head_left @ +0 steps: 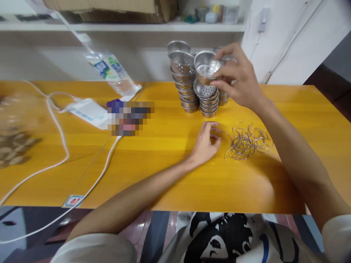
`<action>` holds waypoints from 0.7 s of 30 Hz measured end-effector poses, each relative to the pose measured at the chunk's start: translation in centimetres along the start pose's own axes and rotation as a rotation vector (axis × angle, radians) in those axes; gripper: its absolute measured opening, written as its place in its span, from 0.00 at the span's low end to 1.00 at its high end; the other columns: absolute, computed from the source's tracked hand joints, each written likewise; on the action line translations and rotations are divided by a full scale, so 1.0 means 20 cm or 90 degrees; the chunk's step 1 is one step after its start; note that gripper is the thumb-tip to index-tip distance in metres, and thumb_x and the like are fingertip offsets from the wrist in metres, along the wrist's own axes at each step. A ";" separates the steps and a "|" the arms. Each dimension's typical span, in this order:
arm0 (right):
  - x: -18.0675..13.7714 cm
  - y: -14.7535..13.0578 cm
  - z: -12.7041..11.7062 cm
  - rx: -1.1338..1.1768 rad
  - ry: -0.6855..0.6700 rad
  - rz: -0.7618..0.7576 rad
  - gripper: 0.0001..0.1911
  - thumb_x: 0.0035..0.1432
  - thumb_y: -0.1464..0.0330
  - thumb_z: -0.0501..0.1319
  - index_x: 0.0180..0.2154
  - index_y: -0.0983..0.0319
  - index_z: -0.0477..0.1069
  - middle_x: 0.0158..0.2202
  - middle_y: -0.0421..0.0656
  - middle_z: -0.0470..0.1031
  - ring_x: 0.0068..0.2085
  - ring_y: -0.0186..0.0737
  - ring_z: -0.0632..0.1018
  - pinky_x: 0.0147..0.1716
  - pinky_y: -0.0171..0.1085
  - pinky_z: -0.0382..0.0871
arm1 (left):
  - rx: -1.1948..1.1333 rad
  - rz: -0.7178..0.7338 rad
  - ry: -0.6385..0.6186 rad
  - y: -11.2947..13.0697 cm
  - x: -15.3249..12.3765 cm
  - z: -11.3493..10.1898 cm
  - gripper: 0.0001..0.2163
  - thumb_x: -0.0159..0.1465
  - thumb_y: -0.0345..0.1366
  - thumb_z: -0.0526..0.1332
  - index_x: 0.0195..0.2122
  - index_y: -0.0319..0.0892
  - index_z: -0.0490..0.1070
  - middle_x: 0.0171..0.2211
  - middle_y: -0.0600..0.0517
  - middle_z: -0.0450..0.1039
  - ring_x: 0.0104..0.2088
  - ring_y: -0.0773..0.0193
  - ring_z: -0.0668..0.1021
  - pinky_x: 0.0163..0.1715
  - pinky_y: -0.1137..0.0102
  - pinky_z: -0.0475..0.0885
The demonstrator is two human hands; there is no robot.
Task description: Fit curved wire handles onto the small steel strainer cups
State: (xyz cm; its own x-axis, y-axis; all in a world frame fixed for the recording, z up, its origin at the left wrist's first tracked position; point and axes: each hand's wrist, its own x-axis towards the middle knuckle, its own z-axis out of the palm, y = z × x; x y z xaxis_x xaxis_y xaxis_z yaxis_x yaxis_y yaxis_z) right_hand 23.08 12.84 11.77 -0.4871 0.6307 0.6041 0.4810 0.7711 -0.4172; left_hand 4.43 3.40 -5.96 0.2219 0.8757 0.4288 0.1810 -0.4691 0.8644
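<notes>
My right hand [241, 78] is closed round a small perforated metal cup [206, 65], held tilted above stacks of the same cups [184, 82] at the back of the yellow table [164, 175]. My left hand [206, 142] rests on the table with fingers curled in a pinch on a thin wire ring [222, 136]. Just right of it lies a tangled pile of wire rings [248, 141].
A tilted plastic water bottle [113, 73] stands at the back left, with a white power adapter [86, 111] and white cables [61, 138] trailing over the table's left half. A pixelated patch lies mid-table. Behind the table runs a shelf [123, 27] bearing a cardboard box.
</notes>
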 end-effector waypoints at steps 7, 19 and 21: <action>-0.29 -0.17 -0.10 0.068 -0.237 -0.040 0.11 0.69 0.55 0.72 0.37 0.55 0.85 0.51 0.47 0.80 0.47 0.50 0.82 0.52 0.53 0.81 | -0.016 0.106 0.033 0.02 0.00 -0.01 0.44 0.68 0.52 0.75 0.76 0.55 0.49 0.72 0.39 0.62 0.69 0.46 0.74 0.61 0.53 0.81; -0.48 0.23 -0.34 -0.125 -0.198 0.172 0.07 0.63 0.66 0.72 0.44 0.56 0.88 0.45 0.48 0.85 0.35 0.46 0.80 0.47 0.53 0.77 | 0.044 0.000 -0.003 -0.05 0.08 -0.14 0.35 0.56 0.37 0.77 0.63 0.47 0.66 0.59 0.43 0.77 0.59 0.47 0.82 0.64 0.48 0.75; -0.49 0.32 -0.32 -0.155 -0.229 0.212 0.05 0.58 0.72 0.74 0.37 0.56 0.86 0.38 0.46 0.85 0.36 0.49 0.81 0.51 0.54 0.75 | 0.064 -0.022 -0.004 -0.04 0.08 -0.14 0.38 0.55 0.35 0.76 0.66 0.48 0.65 0.55 0.46 0.78 0.54 0.50 0.83 0.60 0.51 0.78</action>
State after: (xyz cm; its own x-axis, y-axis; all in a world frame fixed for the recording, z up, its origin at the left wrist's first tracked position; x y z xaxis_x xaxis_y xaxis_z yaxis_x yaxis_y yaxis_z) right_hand 35.66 11.08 7.46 -0.4785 0.8599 0.1778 0.7854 0.5096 -0.3514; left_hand 1.85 5.56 -5.29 0.2203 0.8910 0.3970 0.2833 -0.4479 0.8480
